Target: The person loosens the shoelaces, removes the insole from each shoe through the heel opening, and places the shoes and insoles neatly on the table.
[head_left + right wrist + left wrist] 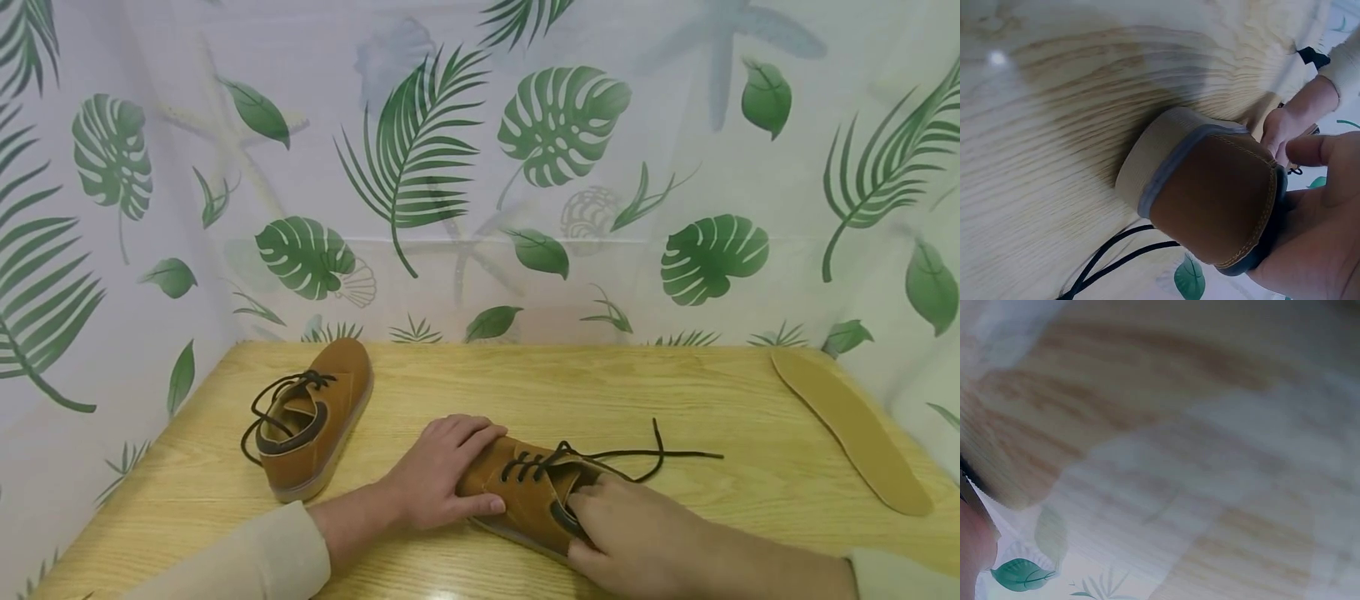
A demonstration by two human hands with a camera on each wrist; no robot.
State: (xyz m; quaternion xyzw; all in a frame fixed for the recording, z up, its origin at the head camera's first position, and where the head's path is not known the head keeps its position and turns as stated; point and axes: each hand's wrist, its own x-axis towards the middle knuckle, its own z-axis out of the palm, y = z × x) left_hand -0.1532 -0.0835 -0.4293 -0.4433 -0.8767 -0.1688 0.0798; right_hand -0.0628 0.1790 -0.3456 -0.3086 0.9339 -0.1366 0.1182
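A brown lace-up shoe (525, 508) with black laces lies on the table, toe to the left, in the head view. My left hand (446, 475) grips its toe from above, thumb on the near side and fingers across the top. My right hand (637, 529) reaches into the shoe's opening; its fingers are hidden inside, so what they touch cannot be seen. In the right wrist view, the shoe's heel (1210, 194) shows close up, with the right thumb (1310, 151) by the collar. The left wrist view is mostly blurred tabletop.
A matching brown shoe (330, 425) stands at the left, its black laces loose over the opening. A tan insole (847, 429) lies near the table's right edge. Leaf-printed cloth (465, 167) walls the wooden table (450, 383) at the back and sides.
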